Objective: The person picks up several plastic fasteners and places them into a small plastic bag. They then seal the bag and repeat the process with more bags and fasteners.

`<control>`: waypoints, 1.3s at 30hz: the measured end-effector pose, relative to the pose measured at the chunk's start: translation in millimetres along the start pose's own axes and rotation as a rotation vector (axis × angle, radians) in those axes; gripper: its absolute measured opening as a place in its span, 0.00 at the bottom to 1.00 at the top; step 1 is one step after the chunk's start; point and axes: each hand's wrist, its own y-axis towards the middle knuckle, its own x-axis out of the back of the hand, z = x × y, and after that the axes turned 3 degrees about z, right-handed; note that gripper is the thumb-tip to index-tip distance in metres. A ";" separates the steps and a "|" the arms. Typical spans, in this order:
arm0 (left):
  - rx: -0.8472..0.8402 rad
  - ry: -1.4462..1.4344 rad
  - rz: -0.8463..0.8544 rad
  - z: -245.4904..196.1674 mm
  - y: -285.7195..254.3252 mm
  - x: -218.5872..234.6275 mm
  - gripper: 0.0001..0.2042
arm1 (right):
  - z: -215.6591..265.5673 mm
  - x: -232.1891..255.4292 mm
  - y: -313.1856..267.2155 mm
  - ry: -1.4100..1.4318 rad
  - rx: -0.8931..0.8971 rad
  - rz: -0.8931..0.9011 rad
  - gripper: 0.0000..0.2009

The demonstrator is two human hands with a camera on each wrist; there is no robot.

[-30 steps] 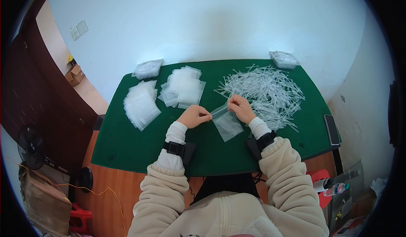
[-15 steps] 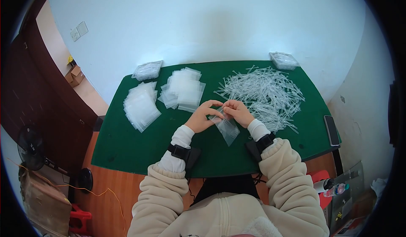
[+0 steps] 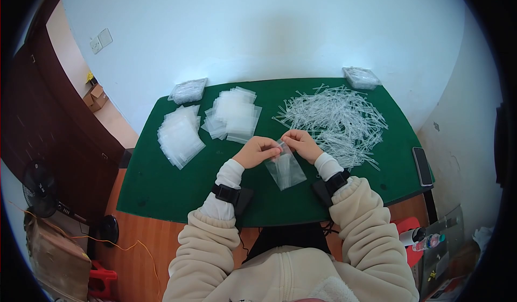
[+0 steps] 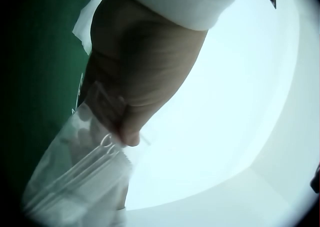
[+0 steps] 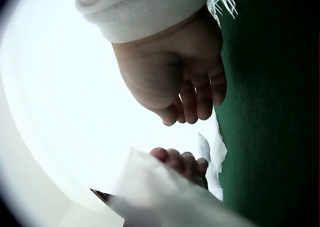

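In the head view a small clear zip bag (image 3: 288, 177) hangs tilted between the two hands, over the near middle of the table. My left hand (image 3: 255, 152) pinches it near its upper left edge, thumb on the near side. Through the film, the left wrist view shows several thin clear plastic sticks (image 4: 75, 174) with a ring at one end. My right hand (image 3: 303, 146) has thumb and forefinger together at the bag's top right corner, its other fingers curled. The right wrist view shows this hand from the palm side.
A loose heap of clear sticks (image 3: 339, 116) covers the green table's (image 3: 161, 194) back right. Two spreads of bags (image 3: 180, 135) (image 3: 234, 110) lie left. Filled packs stand at the back left (image 3: 188, 89) and back right (image 3: 362, 77). A phone (image 3: 423, 165) rests by the right edge.
Both hands came closer together at the bag's top, the left moving right along it. The bag twisted, then hung flatter again, and the left fingers drew in.
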 end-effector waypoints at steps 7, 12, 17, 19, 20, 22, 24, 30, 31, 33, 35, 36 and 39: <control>0.158 0.096 -0.005 10.9 3.0 1.2 0.07 | 6.2 -4.5 -2.7 0.037 0.009 0.075 0.05; 0.152 0.079 -0.125 16.5 6.6 -6.6 0.08 | 2.4 -5.3 -2.2 -0.076 0.021 0.060 0.04; 0.110 0.127 -0.199 27.7 9.0 -5.2 0.08 | 1.3 -3.7 -2.5 -0.074 -0.052 0.077 0.04; 0.090 0.174 -0.218 31.0 9.5 -4.1 0.08 | 1.2 -4.1 -2.5 -0.066 -0.088 0.089 0.06; 0.070 0.222 -0.237 32.6 9.9 -3.6 0.08 | 1.1 -4.1 -2.7 -0.065 -0.088 0.089 0.06; 0.048 0.271 -0.254 34.1 10.4 -2.9 0.09 | 2.4 -4.7 -3.9 -0.029 -0.148 0.124 0.06; 0.099 0.256 -0.243 33.8 10.1 -1.9 0.09 | 2.8 -5.1 -3.8 -0.010 -0.177 0.142 0.06; 0.138 0.219 -0.162 36.7 10.8 -4.8 0.09 | -4.6 -2.0 -0.7 -0.102 -0.086 0.126 0.06; 0.138 0.258 -0.173 37.4 10.8 -6.1 0.09 | -6.0 -0.7 -0.2 -0.136 -0.075 0.134 0.05; 0.136 0.337 -0.194 35.8 10.5 -8.3 0.09 | -5.0 -0.4 -0.7 -0.154 -0.078 0.122 0.05; 0.128 0.365 -0.203 33.6 9.8 -7.6 0.09 | -3.8 -0.5 -1.1 -0.189 -0.087 0.099 0.05; 0.121 0.393 -0.212 32.6 9.0 -6.7 0.09 | -4.0 0.1 -0.9 -0.189 -0.087 0.100 0.05; 0.126 0.409 -0.215 31.7 7.4 2.4 0.09 | -3.6 4.8 0.1 -0.208 -0.084 0.006 0.04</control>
